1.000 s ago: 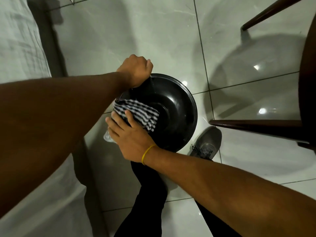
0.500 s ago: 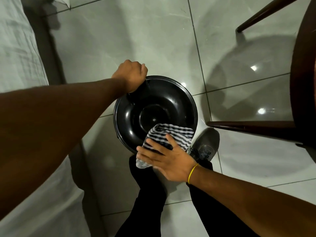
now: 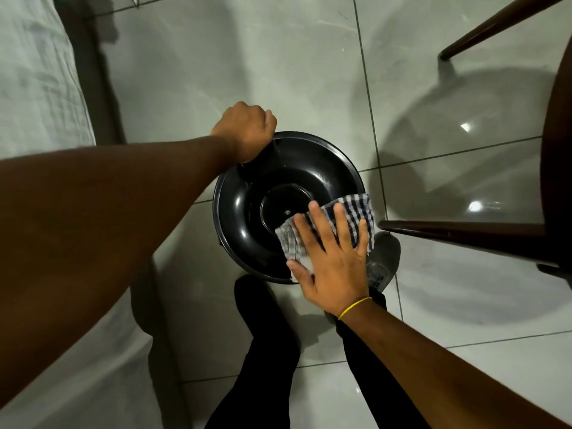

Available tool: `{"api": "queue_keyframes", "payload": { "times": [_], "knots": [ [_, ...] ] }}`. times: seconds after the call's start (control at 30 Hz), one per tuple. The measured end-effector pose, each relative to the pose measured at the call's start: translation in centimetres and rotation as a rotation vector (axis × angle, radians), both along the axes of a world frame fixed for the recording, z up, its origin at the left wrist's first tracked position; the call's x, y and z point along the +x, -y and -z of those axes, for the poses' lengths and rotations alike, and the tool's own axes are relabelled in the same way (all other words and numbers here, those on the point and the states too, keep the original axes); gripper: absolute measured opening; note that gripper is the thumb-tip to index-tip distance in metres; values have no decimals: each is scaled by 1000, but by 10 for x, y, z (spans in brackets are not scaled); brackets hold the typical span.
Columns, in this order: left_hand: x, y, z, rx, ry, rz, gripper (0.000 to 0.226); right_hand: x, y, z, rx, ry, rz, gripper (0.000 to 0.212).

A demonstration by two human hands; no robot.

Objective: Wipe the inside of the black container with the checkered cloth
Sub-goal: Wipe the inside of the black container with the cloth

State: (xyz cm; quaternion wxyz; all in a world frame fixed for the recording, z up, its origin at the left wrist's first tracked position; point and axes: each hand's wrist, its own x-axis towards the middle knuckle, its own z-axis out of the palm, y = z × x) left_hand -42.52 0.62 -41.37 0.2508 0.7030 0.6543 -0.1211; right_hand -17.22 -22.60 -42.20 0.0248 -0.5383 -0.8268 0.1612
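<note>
Head view, the only one supplied. You held the black container up off the tiled floor, its mouth turned toward you. Your left hand was closed in a fist over the far-left part of the rim; its fingers were curled under and hidden, so I could not tell exactly what they gripped, though the hold appeared firm. Your right hand lay flat on the checkered cloth, with its fingers spread apart and pressing the fabric against the inner wall at the near-right side. Part of the cloth lapped over the rim there. A yellow band sat on your right wrist. The round base at the middle of the container was uncovered and glossy.

Below the container, your dark trouser legs and a grey shoe were visible. A bed stood at the left and dark wooden chair legs at the right, well apart from the work.

Judgement: the wiping step was in hand, with the cloth working the side wall and not the bottom. The next move would call for steady flat pressure while the cloth is swept on around the wall and then down across the base, with the left hand bracing the rim against that push. The overhanging edge of cloth should be drawn inside, or it will merely skim the rim.
</note>
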Motion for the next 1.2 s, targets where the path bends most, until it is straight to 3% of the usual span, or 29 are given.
{"api": "queue_keyframes", "payload": {
  "times": [0.13,0.23,0.43,0.73,0.97,1.13,1.2],
  "knots": [
    [2,1,2,9,4,-13,37,-32,-21,-12,-37,-9,296,80],
    [0,2,3,-19,-6,-65,52,-60,-50,-20,-47,-9,503,79],
    [-5,-2,9,-266,333,-507,87,-100,-119,-28,-116,-3,687,75],
    [-4,-1,16,-277,465,-657,75,-137,-133,-30,-85,7,341,70],
    [-7,-3,25,-253,438,-602,70,-117,-117,-25,-22,22,138,83],
    [-9,-5,26,-227,343,-461,65,-108,-103,-25,9,4,42,82],
    [-8,-10,25,-238,297,-438,67,-104,-88,-25,20,-41,-103,79]
  ]
}}
